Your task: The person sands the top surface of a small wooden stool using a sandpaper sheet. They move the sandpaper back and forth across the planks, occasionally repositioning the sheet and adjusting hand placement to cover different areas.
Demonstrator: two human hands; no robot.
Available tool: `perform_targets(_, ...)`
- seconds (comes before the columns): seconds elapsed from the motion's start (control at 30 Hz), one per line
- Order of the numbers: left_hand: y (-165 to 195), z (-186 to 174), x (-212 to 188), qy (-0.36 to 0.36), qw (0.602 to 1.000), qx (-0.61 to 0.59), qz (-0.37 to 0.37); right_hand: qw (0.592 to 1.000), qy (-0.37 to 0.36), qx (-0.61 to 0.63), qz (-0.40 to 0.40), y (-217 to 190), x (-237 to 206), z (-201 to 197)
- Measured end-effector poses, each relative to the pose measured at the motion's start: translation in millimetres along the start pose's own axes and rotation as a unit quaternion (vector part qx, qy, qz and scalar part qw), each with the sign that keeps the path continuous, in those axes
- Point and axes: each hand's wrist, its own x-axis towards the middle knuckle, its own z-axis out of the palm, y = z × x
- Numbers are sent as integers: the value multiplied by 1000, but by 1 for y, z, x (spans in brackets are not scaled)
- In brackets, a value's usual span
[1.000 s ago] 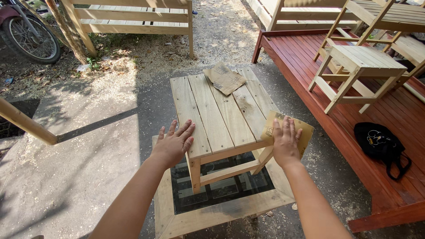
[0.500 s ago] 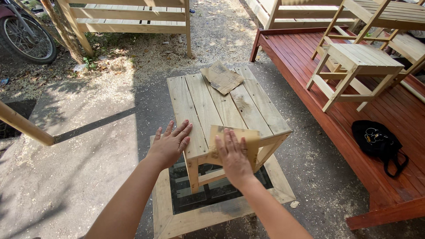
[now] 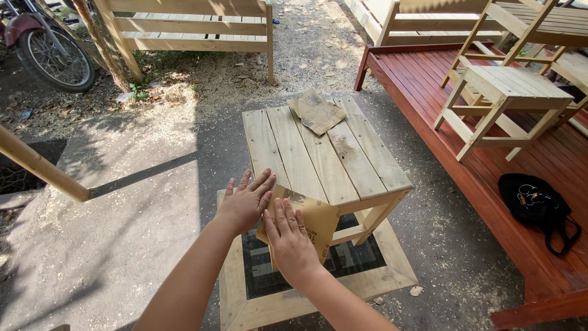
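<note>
Sandpaper sheet (image 3: 312,224) is now hanging over the near edge of the small slatted tabletop (image 3: 324,153), at about 6 o'clock of the top. One second ago it was sitting at the near right corner, around 4 o'clock; the right hand (image 3: 293,242) has been carrying it leftward along that edge. The grip here is a flat press: right fingers spread apart, palm pushing the sheet against the front rail, not curled round it. Left hand (image 3: 245,202) is lying open at 7 o'clock, fingertips touching the sheet's upper left edge and the corner of the top; it has barely shifted.

Judgement: sanding is progressing along the front edge from right to left, with the near left corner being reached.

Counts: sandpaper sheets, two; the second, worn sheet (image 3: 316,111) is lying at 12 o'clock on the top. Hands, two. Slatted stools of this kind, two; the other stool (image 3: 505,101) is standing on the red deck (image 3: 490,178) at 2 o'clock. One black bag (image 3: 536,202) at 3 o'clock. One glass-panelled frame (image 3: 239,300) underneath.
</note>
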Motion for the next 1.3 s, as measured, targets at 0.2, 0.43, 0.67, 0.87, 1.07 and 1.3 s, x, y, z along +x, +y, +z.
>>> perform_targets(0.2, 0, 0, -4, -1, 1000, -9, 1, 985, -18, -152, 79, 107, -14, -33)
perform_targets(0.43, 1, -1, -3, -2, 1000, -24, 0, 958, -106, -44, 263, 220, -25, -87)
perform_targets(0.67, -4, 5, 9, -4, 996, -90, -8, 963, -253, 2, 90, 75, 40, -108)
perform_targets(0.87, -17, 8, 22, 12, 993, -112, -25, 946, -319, -32, 37, 31, 45, -112)
perform_targets(1.07, -20, 12, 21, 39, 983, -181, -17, 952, -285, -30, 108, 57, 111, -86)
perform_targets(1.3, -30, 5, 38, 30, 990, -139, -22, 970, -241, -16, 43, 68, 90, -77)
